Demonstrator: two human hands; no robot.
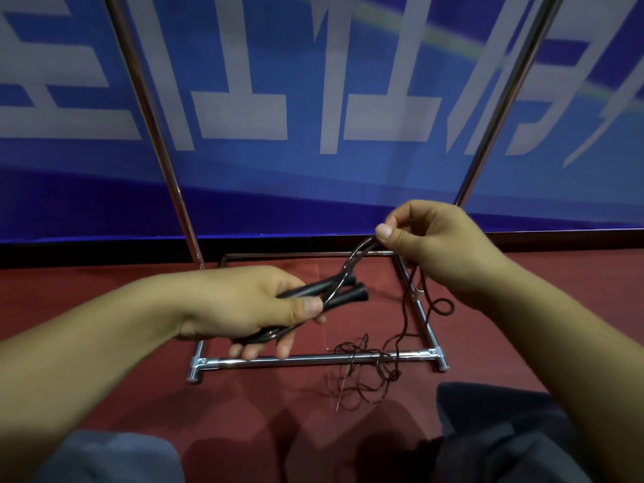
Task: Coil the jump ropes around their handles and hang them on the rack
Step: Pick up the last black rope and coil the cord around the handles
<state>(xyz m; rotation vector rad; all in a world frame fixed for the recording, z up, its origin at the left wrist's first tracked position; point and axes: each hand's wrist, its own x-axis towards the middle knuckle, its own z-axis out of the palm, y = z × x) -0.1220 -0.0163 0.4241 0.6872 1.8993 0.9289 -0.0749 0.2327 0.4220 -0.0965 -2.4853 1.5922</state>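
Left hand (244, 305) grips handles (334, 291); right hand (435, 245) fingers (385, 233) pinch rope (359, 252).

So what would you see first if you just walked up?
Two hands in the middle: the left hand grips two black handles, and the right hand pinches the rope above them. Loose rope lies tangled over the shiny rack on the red floor, before a blue banner.

Handles (334, 291): rear ends hidden inside the left hand (244, 305).
Rope (355, 259): upper bend hidden under the right hand's (439, 245) fingertips.
Rack (313, 360): uprights above both hands cut off by top edge.
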